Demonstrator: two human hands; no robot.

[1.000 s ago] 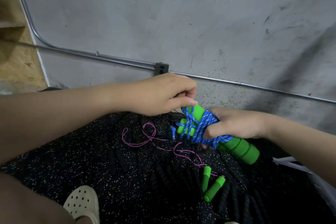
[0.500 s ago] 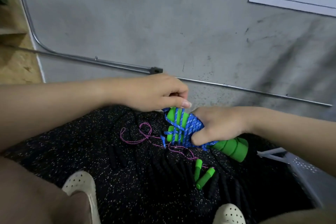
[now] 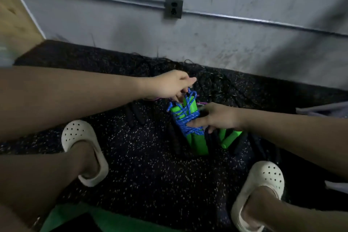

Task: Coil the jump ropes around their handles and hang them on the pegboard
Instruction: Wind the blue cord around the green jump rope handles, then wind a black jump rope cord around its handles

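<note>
**Loose end, loose coil**

We have the blue braided jump rope [image 3: 186, 120] wound in crossing turns around its pair of bright green foam handles [image 3: 195, 141], the bundle held just above the black speckled rubber floor mat [image 3: 146, 156], between our two feet. Our left hand [image 3: 169, 85] pinches the rope's free end at the top of the bundle; our right hand [image 3: 214, 118] clasps the wrapped middle, fingers laid across the turns and thumb hidden behind.

The weak point, as we judge it, is that top end — if the pinch slips before the tail is tucked under a turn, the wraps could spring slack and slide off the smooth handles. Squeezing only the middle may also let the two handles splay apart, loosening everything.

A second pair of smaller green handles [image 3: 228, 138] lies on the mat just beside our right hand, its thin pink cord [image 3: 202, 103] passing behind the bundle — lifting carelessly could snag it. The white perforated clogs [image 3: 82, 149] flank the work; no pegboard is in view.
</note>
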